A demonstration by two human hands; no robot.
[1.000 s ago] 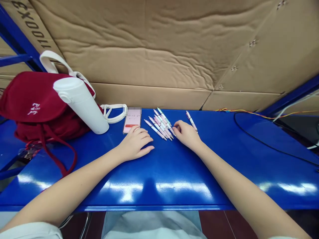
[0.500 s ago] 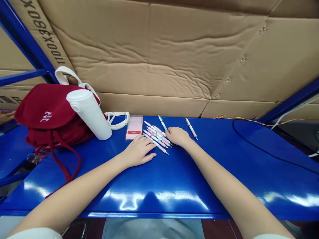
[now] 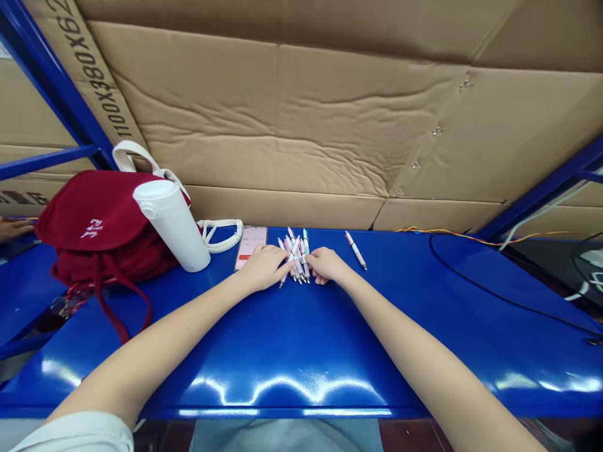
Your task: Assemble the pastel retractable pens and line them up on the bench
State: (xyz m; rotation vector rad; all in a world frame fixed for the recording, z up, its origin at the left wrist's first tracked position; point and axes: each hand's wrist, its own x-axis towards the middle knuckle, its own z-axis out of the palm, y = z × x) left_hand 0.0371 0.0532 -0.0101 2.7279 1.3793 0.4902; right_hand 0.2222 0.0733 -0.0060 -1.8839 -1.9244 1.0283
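Observation:
Several pink and white pens lie bunched together on the blue table. My left hand presses against the bunch from the left, fingers curled round it. My right hand closes on the bunch from the right. One pen lies alone just to the right of my right hand. A phone with a lit screen lies flat just behind my left hand.
A white flask leans against a dark red bag with white handles at the left. Cardboard sheets wall the back. A black cable and coloured wires run along the right. Another person's hand shows at the far left.
Both hands have come together and pushed the spread pens into a tight bunch between them. The camera view has tilted a little upward.

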